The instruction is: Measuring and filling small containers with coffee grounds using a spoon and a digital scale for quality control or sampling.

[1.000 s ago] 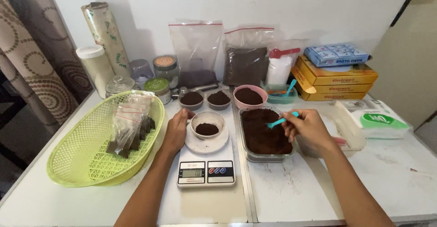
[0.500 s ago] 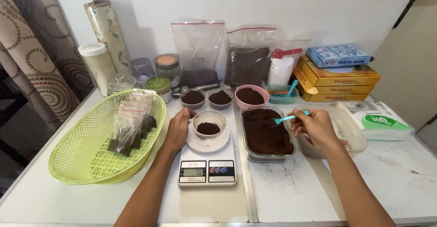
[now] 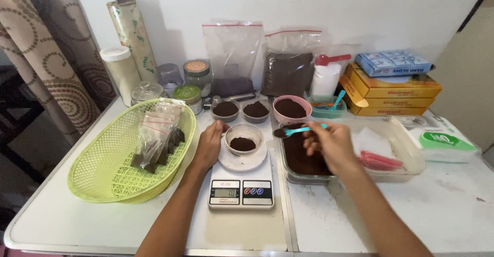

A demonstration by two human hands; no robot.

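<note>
Closest to the bottom edge, dead centre, sits the small digital scale [image 3: 241, 192] with its display lit, and on its platform a white saucer [image 3: 242, 160] carrying a little white cup [image 3: 244, 138] with a dab of dark brown powder in the bottom. The left hand [image 3: 208, 146] comes up from lower centre and cups the left wall of that cup, fingers curled loosely round it rather than squeezing, thumb up near the rim. The right hand [image 3: 334, 144] is right of centre, pinching the handle end of a teal plastic spoon [image 3: 299, 130] between thumb and fingertips; the bowl end is loaded with brown powder. The bit that matters: the spoon lies almost flat, long axis running left-right, bowl pointing left at the cup, which is just left of and slightly below the spoon tip, near but not touching. It hovers over the left end of the clear tray of brown powder [image 3: 303, 156]. Off to the left is a lime green basket [image 3: 103, 169] holding small filled bags [image 3: 154, 138]. Further back are two small dishes and a pink bowl [image 3: 291, 108] of the same powder, then jars, zip bags and yellow boxes [image 3: 391, 93] along the wall.
</note>
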